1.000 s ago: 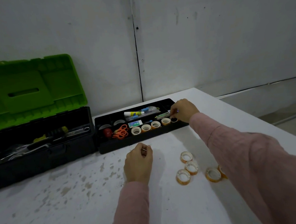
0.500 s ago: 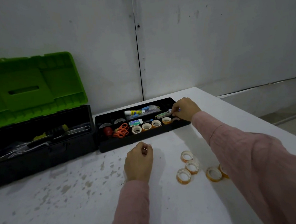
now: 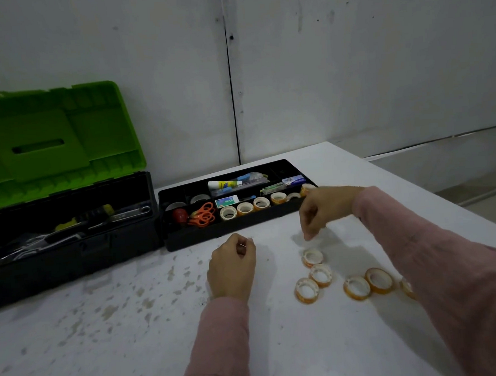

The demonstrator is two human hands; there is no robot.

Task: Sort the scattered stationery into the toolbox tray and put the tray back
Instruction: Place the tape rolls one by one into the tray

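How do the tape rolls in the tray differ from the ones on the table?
The tray rolls sit in a neat row in the tray's front compartment; the table rolls lie scattered. The tray rolls lean, their holes facing forward; the table rolls lie flat, holes up. Both sets are small, orange-tinted rolls with white cores.

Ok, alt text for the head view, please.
A person's right hand hovers empty above loose tape rolls on a white table, the left hand resting curled nearby. Behind, a black tray of stationery sits beside an open green-lidded toolbox.
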